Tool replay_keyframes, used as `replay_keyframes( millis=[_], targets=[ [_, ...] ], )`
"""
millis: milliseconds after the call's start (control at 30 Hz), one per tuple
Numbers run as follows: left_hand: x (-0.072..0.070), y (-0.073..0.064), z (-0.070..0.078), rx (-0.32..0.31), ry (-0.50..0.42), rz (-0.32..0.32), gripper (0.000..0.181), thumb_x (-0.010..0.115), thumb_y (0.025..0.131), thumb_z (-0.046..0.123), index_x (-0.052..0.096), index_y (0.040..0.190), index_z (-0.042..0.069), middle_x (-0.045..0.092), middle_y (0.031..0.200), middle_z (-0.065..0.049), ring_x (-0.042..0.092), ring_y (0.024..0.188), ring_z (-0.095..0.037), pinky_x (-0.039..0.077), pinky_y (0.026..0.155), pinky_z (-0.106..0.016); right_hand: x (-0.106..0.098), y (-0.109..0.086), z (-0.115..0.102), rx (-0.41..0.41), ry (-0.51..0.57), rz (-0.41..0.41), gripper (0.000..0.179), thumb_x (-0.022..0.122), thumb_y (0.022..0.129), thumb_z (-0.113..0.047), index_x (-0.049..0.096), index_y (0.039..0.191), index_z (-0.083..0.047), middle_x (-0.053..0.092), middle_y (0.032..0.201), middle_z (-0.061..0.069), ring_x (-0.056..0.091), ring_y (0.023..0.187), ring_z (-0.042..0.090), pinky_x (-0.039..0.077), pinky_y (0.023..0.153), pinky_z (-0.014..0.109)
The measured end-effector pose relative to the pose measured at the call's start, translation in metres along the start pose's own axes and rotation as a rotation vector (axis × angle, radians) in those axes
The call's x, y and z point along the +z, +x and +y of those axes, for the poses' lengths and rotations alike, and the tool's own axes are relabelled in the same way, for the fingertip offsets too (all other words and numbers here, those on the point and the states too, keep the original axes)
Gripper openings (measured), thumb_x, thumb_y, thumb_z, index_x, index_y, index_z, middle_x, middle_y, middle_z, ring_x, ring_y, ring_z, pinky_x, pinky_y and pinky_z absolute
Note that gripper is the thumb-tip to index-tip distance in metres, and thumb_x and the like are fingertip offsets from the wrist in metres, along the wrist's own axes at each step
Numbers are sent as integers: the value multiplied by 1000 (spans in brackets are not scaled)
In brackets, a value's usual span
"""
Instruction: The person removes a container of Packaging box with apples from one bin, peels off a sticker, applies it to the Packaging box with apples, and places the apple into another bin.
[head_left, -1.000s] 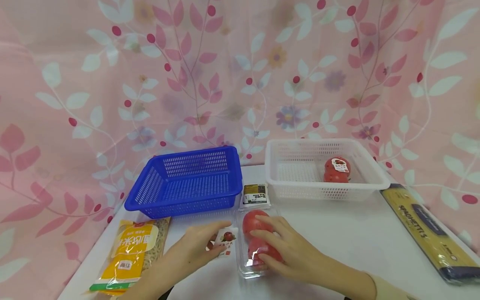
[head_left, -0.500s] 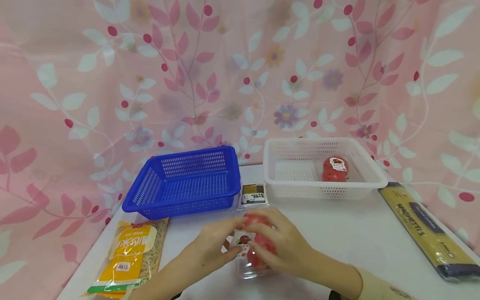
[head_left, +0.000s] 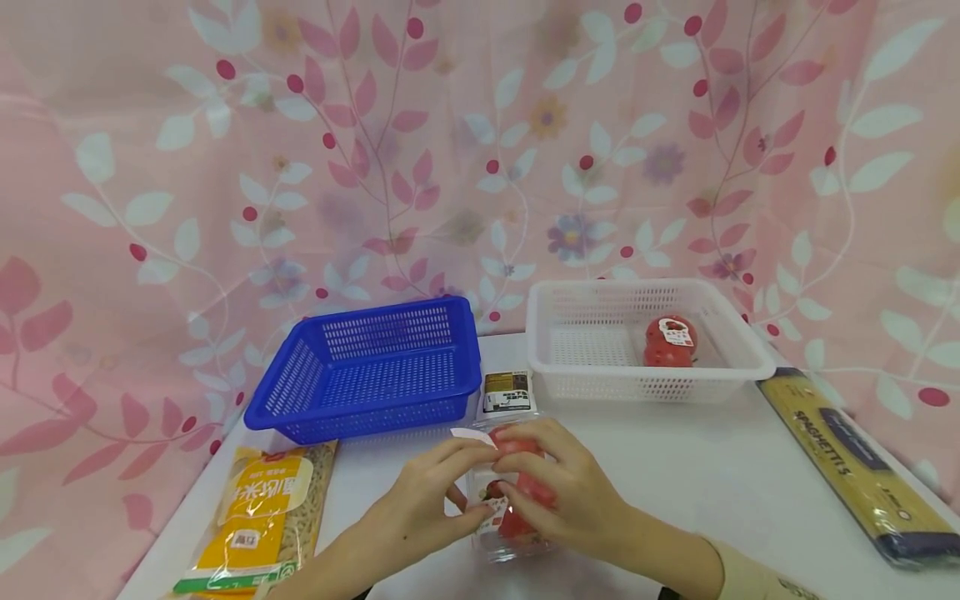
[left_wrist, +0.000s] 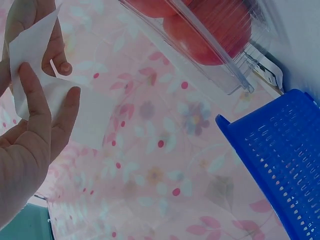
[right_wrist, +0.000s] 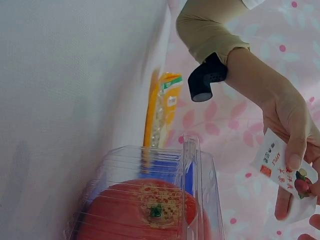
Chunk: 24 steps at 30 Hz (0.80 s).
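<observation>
My left hand (head_left: 427, 500) pinches a white label (right_wrist: 281, 172) printed with "APPLE" and a small fruit picture, held over a clear plastic box (head_left: 489, 548). Two red apples (head_left: 517, 525) lie inside the box. My right hand (head_left: 573, 492) is bent over the box from the right, its fingertips at the label and meeting the left fingers. A curved white strip (head_left: 471, 435) of the label sheet sticks up behind the left fingers. In the left wrist view the white back of the sheet (left_wrist: 35, 42) is folded between the hands.
A blue basket (head_left: 360, 421) stands at the back left. A white basket (head_left: 645, 379) at the back right holds another apple pack (head_left: 670, 342). Between them lies a small white packet (head_left: 507, 392). A yellow bag (head_left: 258, 517) is at left, a spaghetti pack (head_left: 855, 462) at right.
My left hand has carried the label rightward over the box, to the right fingers. The right hand has come off the apple box lid to the label, and a white strip now curls up.
</observation>
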<state>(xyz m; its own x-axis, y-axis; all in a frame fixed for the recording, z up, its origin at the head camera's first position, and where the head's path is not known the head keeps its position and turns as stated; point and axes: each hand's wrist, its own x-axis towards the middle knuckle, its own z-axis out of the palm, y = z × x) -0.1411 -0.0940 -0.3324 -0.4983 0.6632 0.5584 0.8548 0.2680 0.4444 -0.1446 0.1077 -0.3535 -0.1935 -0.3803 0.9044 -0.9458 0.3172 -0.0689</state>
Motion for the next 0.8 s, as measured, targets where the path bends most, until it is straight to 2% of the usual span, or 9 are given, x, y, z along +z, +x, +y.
replay_keyframes(
  millis=[200, 433, 667, 800],
  targets=[
    [1, -3, 2, -12, -40, 34, 52, 76, 69, -1, 57, 117, 6, 51, 125, -11, 57, 61, 3, 47, 54, -11, 0, -2, 0, 21, -8, 1, 13, 62, 87, -20, 66, 91, -9, 57, 107, 13, 54, 99, 24, 44, 89, 26],
    [1, -4, 2, -15, -32, 74, 50, 76, 70, 1, 59, 116, 7, 48, 131, -13, 58, 61, 2, 45, 50, -9, -1, -3, 0, 75, 10, 3, 13, 61, 88, -21, 65, 91, -10, 57, 106, 12, 54, 96, 23, 48, 80, 25],
    [2, -4, 1, 50, -26, 150, 51, 78, 68, -2, 59, 115, 5, 48, 131, -16, 60, 62, -1, 47, 55, -10, -2, -4, 2, 125, 11, -7, 12, 62, 87, -24, 65, 88, -12, 57, 106, 10, 53, 95, 20, 47, 77, 21],
    [3, -4, 0, 78, -29, 173, 52, 78, 66, -4, 59, 114, 4, 48, 130, -18, 62, 62, -3, 48, 58, -12, -1, -5, 3, 164, 6, -29, 10, 65, 85, -23, 64, 87, -13, 57, 107, 8, 53, 97, 19, 48, 76, 21]
  ],
)
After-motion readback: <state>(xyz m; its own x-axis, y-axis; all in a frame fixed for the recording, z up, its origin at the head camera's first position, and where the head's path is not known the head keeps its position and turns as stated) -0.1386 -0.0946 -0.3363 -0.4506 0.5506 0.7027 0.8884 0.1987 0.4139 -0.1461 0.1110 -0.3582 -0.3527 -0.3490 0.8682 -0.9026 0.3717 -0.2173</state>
